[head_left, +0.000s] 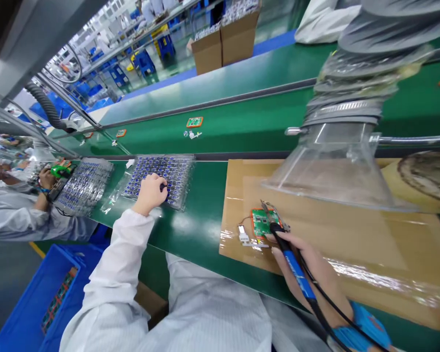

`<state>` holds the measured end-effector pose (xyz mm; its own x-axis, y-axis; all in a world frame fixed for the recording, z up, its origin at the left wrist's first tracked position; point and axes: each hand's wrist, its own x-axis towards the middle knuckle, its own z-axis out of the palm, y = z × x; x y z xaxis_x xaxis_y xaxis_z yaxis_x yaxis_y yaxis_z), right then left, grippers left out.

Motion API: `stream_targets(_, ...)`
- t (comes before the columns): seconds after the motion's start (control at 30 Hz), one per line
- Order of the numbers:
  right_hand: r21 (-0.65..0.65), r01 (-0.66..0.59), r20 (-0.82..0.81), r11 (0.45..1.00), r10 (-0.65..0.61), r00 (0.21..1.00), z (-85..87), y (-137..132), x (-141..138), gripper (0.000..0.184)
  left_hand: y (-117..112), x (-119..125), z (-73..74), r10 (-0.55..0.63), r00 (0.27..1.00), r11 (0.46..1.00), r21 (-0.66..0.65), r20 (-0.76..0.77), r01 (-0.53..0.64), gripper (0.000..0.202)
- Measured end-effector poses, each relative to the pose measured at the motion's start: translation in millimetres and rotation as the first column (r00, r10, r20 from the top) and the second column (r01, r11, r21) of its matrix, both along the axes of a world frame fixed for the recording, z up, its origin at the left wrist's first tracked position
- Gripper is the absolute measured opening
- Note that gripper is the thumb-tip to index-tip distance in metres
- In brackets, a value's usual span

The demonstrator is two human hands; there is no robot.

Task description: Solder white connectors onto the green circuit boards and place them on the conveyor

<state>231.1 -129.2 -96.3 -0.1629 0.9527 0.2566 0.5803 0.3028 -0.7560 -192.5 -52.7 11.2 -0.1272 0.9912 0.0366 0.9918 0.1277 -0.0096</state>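
Note:
My left hand [152,193] is over a clear plastic tray [183,176] filled with rows of small dark-blue parts. Its fingers are pinched together, with something small and dark at their tips that I cannot make out. A blue and black soldering iron [295,269] is gripped in my right hand [315,274], its tip pointing away from me over a green circuit board [259,224] with an orange edge. Metal tweezers [283,222] seem to lie alongside the iron in the same hand. Beside the board, a small white connector piece [244,235] hangs on thin wire.
A clear fume hood [326,166] on a grey duct reaches low over the tape-covered cardboard [352,244]. Boards such as one orange-edged board [194,122] lie on the green conveyor. At left are a co-worker's sleeve [11,210], another parts tray [86,183] and a blue bin [25,305].

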Motion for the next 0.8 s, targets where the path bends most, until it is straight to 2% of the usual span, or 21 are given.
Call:
stream_targets(0.1, 0.029, 0.033, 0.039, 0.999, -0.034, 0.999, 0.1, 0.6, -2.4, 0.038, 2.8, -2.5, 6.8, -0.06, 0.996, 0.998, -0.009, 0.063, 0.061, 0.006)
stream_targets(0.17, 0.021, 0.037, 0.02, 0.999, -0.038, 0.999, 2.9, 1.3, -3.9, 0.038, 1.7, 4.4, 10.2, -0.1, 0.975, 0.995, 0.03, 0.196, 0.096, 0.009)
stream_targets(0.23, -0.001, 0.029, -0.014, 1.0, -0.029, 0.999, 6.9, 1.7, -5.2, 0.037, -2.9, 23.0, 9.1, -0.124, 0.905, 0.989, 0.126, 0.407, 0.078, 0.009)
stream_targets(0.27, -0.013, 0.021, -0.034, 1.0, -0.021, 0.999, 8.9, 1.8, -5.8, 0.036, -6.4, 37.3, 6.6, -0.139, 0.831, 0.983, 0.177, 0.539, 0.049, 0.01)
stream_targets(0.3, -0.028, 0.016, -0.055, 0.999, -0.018, 0.998, 10.8, 1.9, -6.3, 0.035, -10.5, 54.8, 2.9, -0.161, 0.719, 0.976, 0.218, 0.677, 0.013, 0.011)
stream_targets(0.33, -0.041, 0.011, -0.075, 0.999, -0.014, 0.997, 12.6, 1.8, -6.7, 0.035, -14.8, 74.6, -1.3, -0.185, 0.566, 0.969, 0.246, 0.803, -0.032, 0.015)
stream_targets(0.4, -0.051, 0.007, -0.124, 0.999, -0.013, 0.992, 16.3, 1.3, -7.8, 0.034, -23.1, 117.2, -9.5, -0.21, 0.16, 0.967, 0.229, 0.964, -0.108, 0.025)
stream_targets(0.43, -0.047, 0.01, -0.163, 0.999, -0.017, 0.986, 18.8, 0.8, -8.8, 0.033, -26.4, 137.6, -12.9, -0.187, -0.04, 0.974, 0.18, 0.982, -0.137, 0.029)
stream_targets(0.47, -0.038, 0.02, -0.219, 0.999, -0.028, 0.975, 21.9, 0.3, -10.3, 0.031, -29.0, 156.1, -15.6, -0.136, -0.2, 0.985, 0.111, 0.97, -0.131, 0.031)
stream_targets(0.5, -0.029, 0.035, -0.286, 0.999, -0.042, 0.957, 25.8, -0.1, -12.4, 0.03, -30.8, 172.0, -17.8, -0.068, -0.307, 0.994, 0.038, 0.949, -0.101, 0.032)
stream_targets(0.53, -0.022, 0.058, -0.358, 0.998, -0.062, 0.932, 30.3, -0.2, -15.0, 0.028, -31.9, 185.1, -19.5, 0.01, -0.359, 0.999, -0.028, 0.933, -0.046, 0.032)
stream_targets(0.57, -0.013, 0.083, -0.43, 0.996, -0.081, 0.899, 35.4, 0.1, -18.2, 0.026, -32.5, 195.3, -21.1, 0.085, -0.364, 0.996, -0.081, 0.927, 0.026, 0.032)
stream_targets(0.6, -0.012, 0.099, -0.484, 0.995, -0.092, 0.87, 40.6, 0.8, -21.8, 0.025, -32.9, 203.0, -22.6, 0.144, -0.338, 0.988, -0.119, 0.93, 0.096, 0.033)
stream_targets(0.67, -0.012, 0.108, -0.552, 0.994, -0.096, 0.828, 50.1, 3.6, -29.0, 0.027, -33.9, 212.6, -25.1, 0.217, -0.247, 0.964, -0.167, 0.944, 0.209, 0.036)
stream_targets(0.8, -0.049, 0.088, -0.627, 0.995, -0.099, 0.773, 58.5, 9.8, -38.5, 0.032, -37.6, 220.0, -25.9, 0.232, -0.119, 0.935, -0.187, 0.965, 0.3, 0.039)
